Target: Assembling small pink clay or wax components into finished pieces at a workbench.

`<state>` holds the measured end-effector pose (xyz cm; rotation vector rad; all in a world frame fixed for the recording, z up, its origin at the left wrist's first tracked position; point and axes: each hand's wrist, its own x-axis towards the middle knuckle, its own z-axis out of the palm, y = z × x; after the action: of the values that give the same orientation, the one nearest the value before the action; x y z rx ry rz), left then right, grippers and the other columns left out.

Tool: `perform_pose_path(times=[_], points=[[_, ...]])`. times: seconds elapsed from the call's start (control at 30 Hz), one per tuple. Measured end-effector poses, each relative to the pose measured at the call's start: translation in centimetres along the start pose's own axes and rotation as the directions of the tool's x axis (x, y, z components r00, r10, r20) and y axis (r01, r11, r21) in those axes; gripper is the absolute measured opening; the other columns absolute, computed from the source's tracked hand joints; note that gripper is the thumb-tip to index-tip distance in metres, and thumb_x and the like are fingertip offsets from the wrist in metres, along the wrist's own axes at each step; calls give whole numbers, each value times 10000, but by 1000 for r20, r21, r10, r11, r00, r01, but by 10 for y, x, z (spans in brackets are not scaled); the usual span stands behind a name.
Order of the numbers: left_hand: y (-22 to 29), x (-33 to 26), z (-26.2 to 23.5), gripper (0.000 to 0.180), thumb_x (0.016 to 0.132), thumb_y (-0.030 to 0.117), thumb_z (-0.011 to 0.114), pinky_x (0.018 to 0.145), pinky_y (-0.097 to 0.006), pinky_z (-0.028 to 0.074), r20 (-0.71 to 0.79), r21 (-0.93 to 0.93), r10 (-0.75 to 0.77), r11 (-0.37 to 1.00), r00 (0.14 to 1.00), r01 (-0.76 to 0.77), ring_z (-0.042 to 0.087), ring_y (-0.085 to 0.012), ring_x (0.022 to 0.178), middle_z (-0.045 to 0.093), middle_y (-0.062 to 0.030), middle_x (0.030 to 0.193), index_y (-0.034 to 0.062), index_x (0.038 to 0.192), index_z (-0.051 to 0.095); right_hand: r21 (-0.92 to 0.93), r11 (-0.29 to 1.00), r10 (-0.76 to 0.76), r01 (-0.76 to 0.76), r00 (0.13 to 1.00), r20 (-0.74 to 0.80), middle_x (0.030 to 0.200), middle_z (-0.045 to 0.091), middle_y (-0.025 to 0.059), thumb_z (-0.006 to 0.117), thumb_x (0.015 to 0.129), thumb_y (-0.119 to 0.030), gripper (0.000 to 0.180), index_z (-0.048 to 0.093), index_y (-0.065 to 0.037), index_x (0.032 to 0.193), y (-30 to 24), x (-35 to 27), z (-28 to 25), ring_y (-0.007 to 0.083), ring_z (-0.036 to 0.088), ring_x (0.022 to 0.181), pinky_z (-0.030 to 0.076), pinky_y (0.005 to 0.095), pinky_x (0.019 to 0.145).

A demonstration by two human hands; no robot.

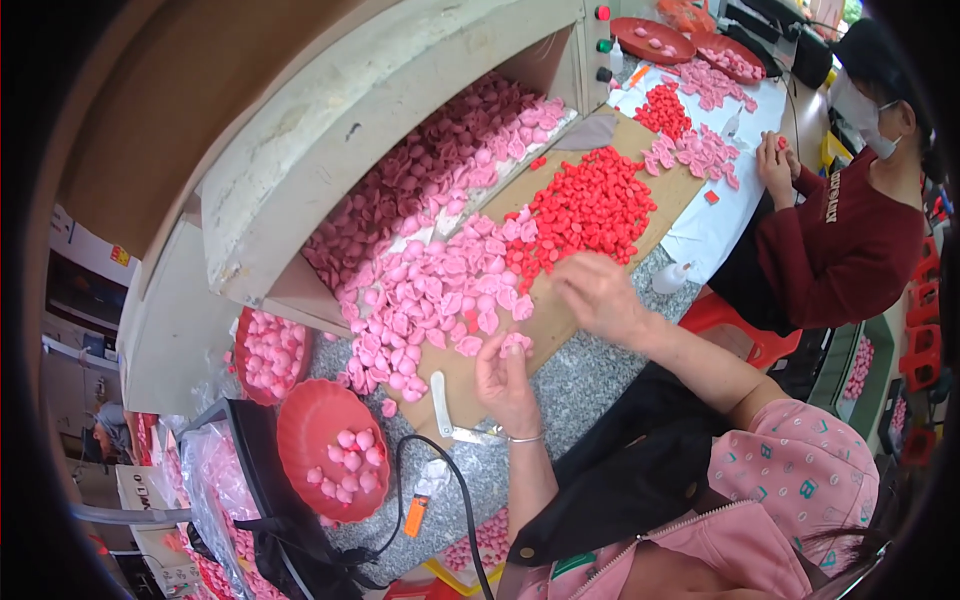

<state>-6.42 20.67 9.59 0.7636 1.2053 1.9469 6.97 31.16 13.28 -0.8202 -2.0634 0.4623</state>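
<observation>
My left hand [508,392] pinches a small pink rubbery shell-shaped piece [516,343] between thumb and fingers, just over the board's near edge. To its right, my right hand [604,298] hovers beside the heap of glossy red pieces [590,205]. Its fingertips are drawn together; whatever they hold, if anything, is hidden. Left of the red heap spreads a big pile of pink shell-shaped and round pieces [430,310]. Both piles lie on a brown board [668,185].
A grey-white cabinet [330,130] full of pink pieces rises behind. Left stands a red bowl [300,480] of pink balls; a white-handled folding blade [441,405] and orange-handled cutter [414,516] lie nearby. A white squeeze bottle [672,277] is right. A masked co-worker [850,235] sits right, handling a red piece.
</observation>
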Motion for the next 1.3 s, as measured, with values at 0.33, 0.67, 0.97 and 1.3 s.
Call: perform_pose_path(times=[0.33,0.67,0.97,1.3], points=[[-17,-1,-8,273,906,25,555,718,-225,501,-80,26,-60,998,995,62,586,-84,779,641,-62,935,-28,1173,576,-386,923,17,3,999,48,854,573,72,683,683,-62,210,654,-48,891,49,8,23,251,541,852,441,362,752],[-22,-7,-27,268,909,22,550,699,-218,496,-54,146,-2,989,999,10,583,-87,792,640,-67,934,-22,1171,584,-488,868,25,86,976,217,865,563,53,686,684,-130,217,662,-97,898,47,7,44,238,518,898,400,393,741],[-28,-10,-35,261,920,18,530,675,-218,493,32,301,76,950,997,-82,585,-89,815,619,-52,963,-17,1173,587,-447,890,-29,90,989,142,855,546,60,663,726,-97,157,629,-86,880,51,-3,51,257,509,890,383,392,747],[-24,-13,-37,210,910,31,560,684,-215,485,-26,73,-40,996,999,42,578,-86,812,613,-48,929,-25,1113,550,714,374,427,-592,794,434,846,577,-43,568,916,-139,111,611,-56,976,16,-19,29,52,540,753,432,261,655]])
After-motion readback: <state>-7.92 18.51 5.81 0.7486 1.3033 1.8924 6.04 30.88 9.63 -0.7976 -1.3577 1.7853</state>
